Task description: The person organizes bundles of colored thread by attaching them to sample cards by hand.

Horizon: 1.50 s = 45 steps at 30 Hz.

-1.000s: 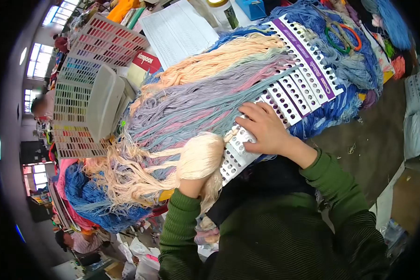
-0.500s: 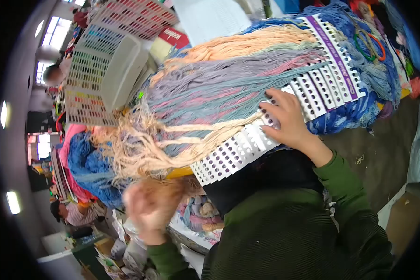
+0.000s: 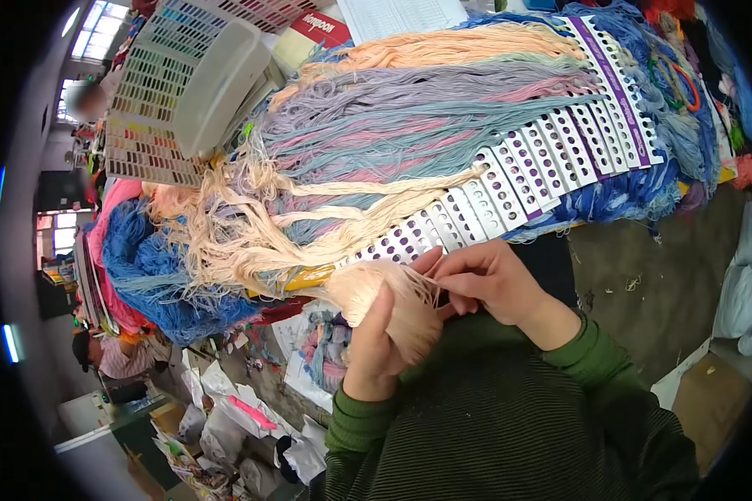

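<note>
My left hand (image 3: 374,346) is wrapped around a cream thread bundle (image 3: 399,311), held in front of my body beside the table edge. At the bundle's right end, my right hand (image 3: 500,286) pinches a few loose strands between thumb and fingers. Just beyond my hands lie overlapping white cards with punched holes (image 3: 522,171). Long cream threads (image 3: 309,219) run from the holes toward the left. Behind them, teal and pink threads (image 3: 393,138), grey-purple threads (image 3: 376,92) and peach threads (image 3: 443,48) lie across the table.
A translucent plastic tray (image 3: 217,88) leans by the colour sample charts (image 3: 146,154) at the back left. Blue yarn (image 3: 146,267) hangs over the table's left end. White bags (image 3: 226,413) stand on the floor below. Another person (image 3: 113,355) is at the far left.
My right hand has left the punched cards and come to the bundle's end. My left hand, blurred before, has moved right and now shows the cream thread bundle clearly.
</note>
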Each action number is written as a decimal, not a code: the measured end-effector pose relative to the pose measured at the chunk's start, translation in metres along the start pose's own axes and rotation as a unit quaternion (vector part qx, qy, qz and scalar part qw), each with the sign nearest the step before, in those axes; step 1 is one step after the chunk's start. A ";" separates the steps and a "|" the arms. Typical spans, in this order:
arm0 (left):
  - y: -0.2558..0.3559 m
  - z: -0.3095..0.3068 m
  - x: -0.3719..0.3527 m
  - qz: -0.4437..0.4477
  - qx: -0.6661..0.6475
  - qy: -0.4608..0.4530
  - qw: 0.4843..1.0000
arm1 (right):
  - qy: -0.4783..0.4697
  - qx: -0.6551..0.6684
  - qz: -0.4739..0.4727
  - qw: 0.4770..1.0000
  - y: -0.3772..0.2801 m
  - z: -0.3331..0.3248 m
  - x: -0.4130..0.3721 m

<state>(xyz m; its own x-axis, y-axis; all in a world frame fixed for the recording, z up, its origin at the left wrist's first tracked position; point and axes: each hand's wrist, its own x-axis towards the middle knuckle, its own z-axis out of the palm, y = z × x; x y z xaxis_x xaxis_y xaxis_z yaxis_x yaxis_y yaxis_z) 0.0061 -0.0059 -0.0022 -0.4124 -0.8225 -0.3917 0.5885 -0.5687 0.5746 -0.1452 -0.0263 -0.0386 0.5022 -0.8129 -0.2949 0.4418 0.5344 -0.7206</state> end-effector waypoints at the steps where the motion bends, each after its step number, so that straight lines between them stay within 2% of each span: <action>1: -0.001 0.001 -0.002 0.014 -0.021 0.016 1.000 | -0.005 0.020 0.000 1.000 -0.001 -0.003 0.000; 2: -0.003 0.001 -0.004 0.027 -0.044 0.032 0.998 | -0.009 0.040 0.000 0.999 -0.001 -0.004 0.000; 5: -0.014 -0.005 -0.002 0.026 0.123 0.019 0.992 | 0.031 0.014 0.006 0.999 -0.001 -0.001 -0.003; 6: -0.013 -0.003 -0.001 0.024 0.094 0.021 0.995 | 0.048 0.003 0.004 0.999 -0.002 0.001 -0.004; 9: -0.013 0.000 0.000 0.015 0.028 0.029 0.999 | 0.009 -0.074 0.020 0.997 -0.005 0.007 -0.008; 11: -0.014 -0.003 0.000 0.010 0.018 0.033 0.999 | 0.019 -0.015 0.012 1.000 -0.002 0.005 -0.009; 14: -0.010 -0.001 -0.002 0.006 -0.088 0.027 0.996 | 0.010 0.065 0.010 0.998 0.001 0.002 -0.010; 17: -0.012 0.010 -0.004 0.036 0.104 0.081 0.991 | -0.001 0.098 0.011 0.995 0.005 -0.002 -0.010; 20: -0.017 -0.002 -0.002 0.037 0.049 0.070 0.996 | 0.000 0.093 0.019 0.995 0.002 -0.002 -0.011; 23: -0.023 -0.019 0.001 0.017 -0.026 0.010 0.999 | 0.000 0.094 0.034 0.995 -0.001 0.000 -0.012; 26: -0.019 -0.016 0.001 0.009 -0.043 -0.023 0.999 | -0.015 0.110 0.037 0.993 0.001 -0.001 -0.010; 29: -0.019 -0.014 -0.001 0.011 0.012 0.053 0.998 | -0.028 0.082 0.038 0.995 0.003 -0.001 -0.010; 30: -0.019 -0.012 -0.002 0.014 0.014 0.059 0.998 | -0.031 0.065 0.039 0.997 0.003 -0.001 -0.011; 33: -0.019 -0.006 -0.002 0.031 0.026 0.071 0.997 | 0.021 0.154 0.097 0.983 0.000 -0.008 -0.012; 36: -0.020 -0.001 -0.004 0.051 0.039 0.053 0.996 | 0.004 0.186 0.102 0.977 0.000 -0.008 -0.011; 40: -0.019 -0.006 -0.004 0.041 0.046 -0.015 0.998 | 0.010 0.047 0.084 0.995 -0.003 0.004 -0.007; 43: -0.021 -0.006 -0.004 0.046 0.062 -0.015 0.997 | 0.028 0.013 0.074 0.997 0.004 0.011 -0.006; 45: -0.021 -0.006 -0.004 0.050 0.059 -0.006 0.997 | 0.019 0.037 0.068 0.997 0.006 0.008 -0.006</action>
<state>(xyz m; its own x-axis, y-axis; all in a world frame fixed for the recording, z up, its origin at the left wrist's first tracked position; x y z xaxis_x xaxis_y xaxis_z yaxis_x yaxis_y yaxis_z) -0.0005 0.0092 -0.0172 -0.3633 -0.8749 -0.3201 0.5416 -0.4779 0.6916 -0.1394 -0.0165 -0.0361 0.5340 -0.7388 -0.4111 0.4258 0.6551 -0.6241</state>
